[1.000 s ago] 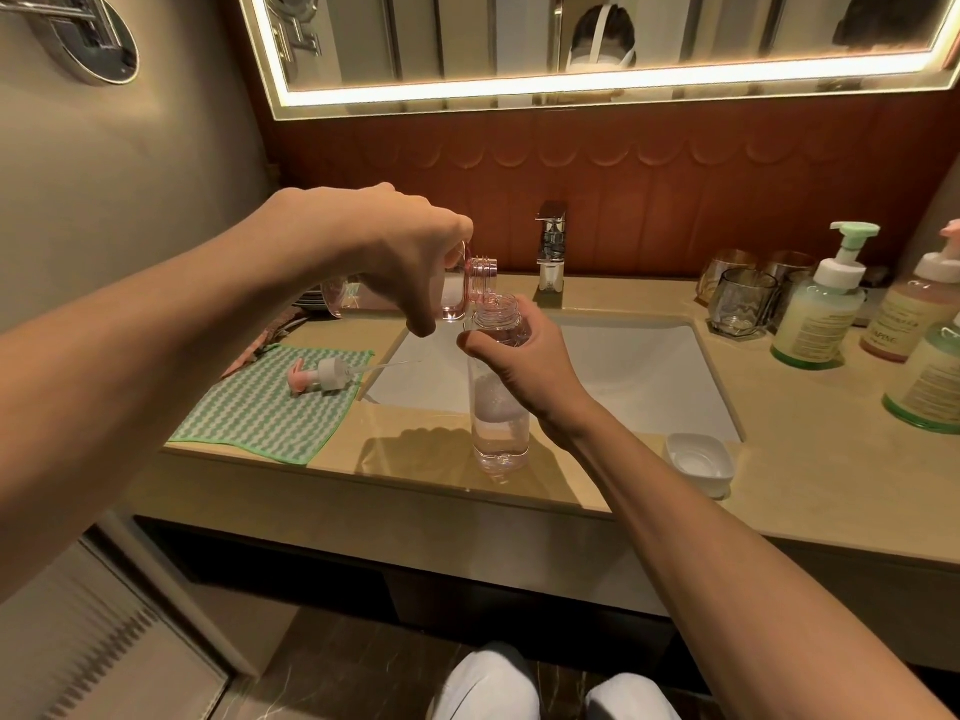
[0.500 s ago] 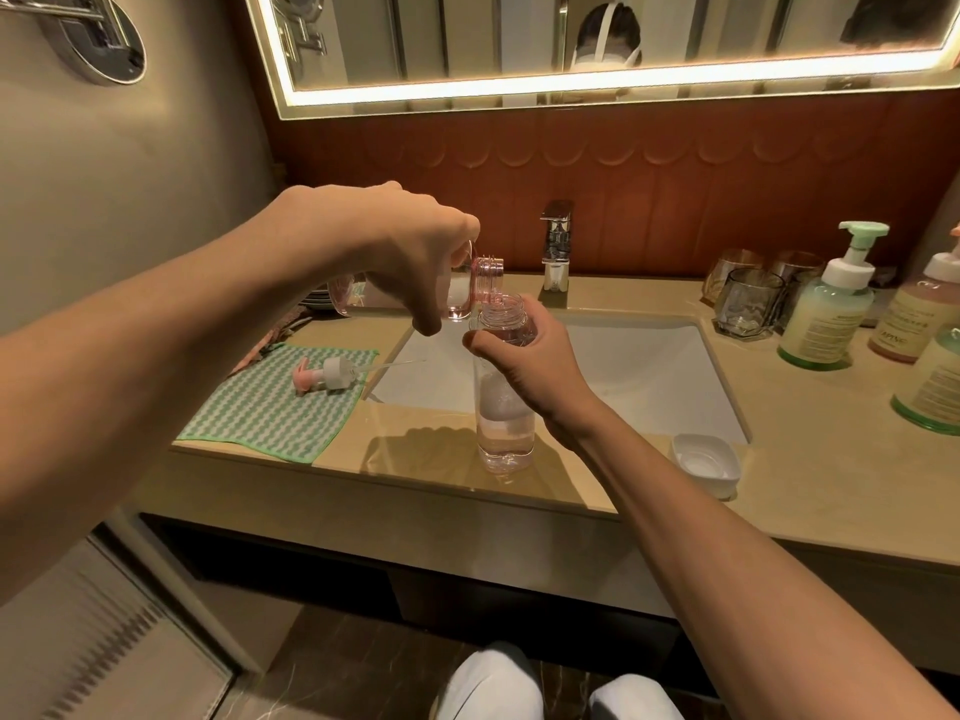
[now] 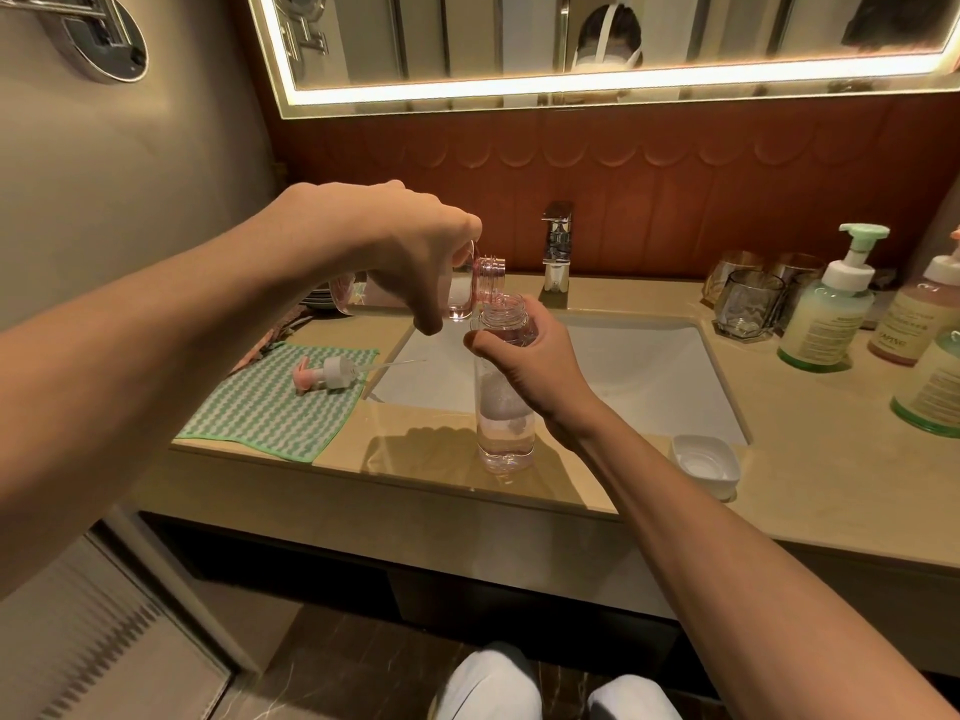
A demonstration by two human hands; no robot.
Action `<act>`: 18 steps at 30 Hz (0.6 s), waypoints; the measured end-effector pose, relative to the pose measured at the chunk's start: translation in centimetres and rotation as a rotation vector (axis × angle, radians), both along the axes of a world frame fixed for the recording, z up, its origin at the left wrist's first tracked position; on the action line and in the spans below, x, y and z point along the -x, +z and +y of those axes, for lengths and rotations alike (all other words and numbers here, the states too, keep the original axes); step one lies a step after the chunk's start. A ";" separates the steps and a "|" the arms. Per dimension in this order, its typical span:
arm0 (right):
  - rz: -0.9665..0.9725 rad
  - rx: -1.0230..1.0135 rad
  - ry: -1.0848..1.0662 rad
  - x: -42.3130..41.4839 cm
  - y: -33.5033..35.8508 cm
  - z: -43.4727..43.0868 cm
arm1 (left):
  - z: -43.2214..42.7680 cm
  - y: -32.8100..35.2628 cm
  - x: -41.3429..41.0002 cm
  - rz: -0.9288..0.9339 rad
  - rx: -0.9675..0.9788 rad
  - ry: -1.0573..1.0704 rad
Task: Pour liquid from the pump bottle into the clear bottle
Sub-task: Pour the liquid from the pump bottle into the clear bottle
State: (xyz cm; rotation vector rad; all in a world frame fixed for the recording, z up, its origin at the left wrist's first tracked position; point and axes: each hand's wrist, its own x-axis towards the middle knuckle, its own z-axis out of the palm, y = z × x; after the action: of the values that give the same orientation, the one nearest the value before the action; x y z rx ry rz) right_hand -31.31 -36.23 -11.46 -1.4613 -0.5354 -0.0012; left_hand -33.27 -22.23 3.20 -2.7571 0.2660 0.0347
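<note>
Head view: we are observing the pump bottle, its pump off, hanging in the air above the worktop. The left grip is holding it, fingers curling over the body from above and closing round it near the shoulder. The bottle is lying nearly level. Its long axis is running from 9 o'clock to 3 o'clock, with the open threaded neck pointing to 3 o'clock and dipping slightly. That neck is sitting just above the mouth of the clear bottle, a little toward 10 o'clock of it.

The clear bottle is standing upright on the front strip of the worktop, at 6 o'clock of the sink, long axis vertical and mouth upward. The right grip is wrapping round its upper part, just below the neck, and steadying it. Pale liquid is showing in its lower part. Whether a stream is running between the two necks we cannot tell.

We are judging both bottles to be light, thin-walled and smooth, and likely slippery if wetted. The tall, narrow clear bottle is apt to tip, so a hold high on the body is suiting it. The pump bottle is best taken round the body, leaving the neck free. The pump head is lying on the checked cloth, at 9 o'clock of the clear bottle.
</note>
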 end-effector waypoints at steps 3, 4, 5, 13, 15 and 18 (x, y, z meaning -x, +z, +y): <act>-0.002 0.003 -0.001 0.0 0.0 0.0 | 0.0 0.0 0.0 -0.001 -0.005 0.002; -0.003 0.004 -0.002 0.0 0.0 0.0 | 0.0 0.0 0.0 0.001 -0.005 0.003; -0.002 0.006 -0.003 0.0 0.0 0.0 | 0.0 0.0 0.0 0.001 -0.006 0.004; 0.003 0.002 -0.006 -0.1 -0.1 0.0 | 0.0 0.0 0.0 -0.003 -0.018 0.004; 0.003 0.003 -0.002 -0.1 0.0 0.0 | -0.1 0.1 0.0 0.000 -0.014 0.006; 0.004 0.006 -0.003 -0.1 0.0 0.0 | 0.0 0.1 0.0 -0.001 -0.009 0.007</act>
State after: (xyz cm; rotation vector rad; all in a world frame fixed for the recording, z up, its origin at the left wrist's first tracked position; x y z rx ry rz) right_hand -31.19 -36.22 -11.51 -1.4674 -0.5303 0.0016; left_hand -33.25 -22.28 3.28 -2.7487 0.2556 0.0368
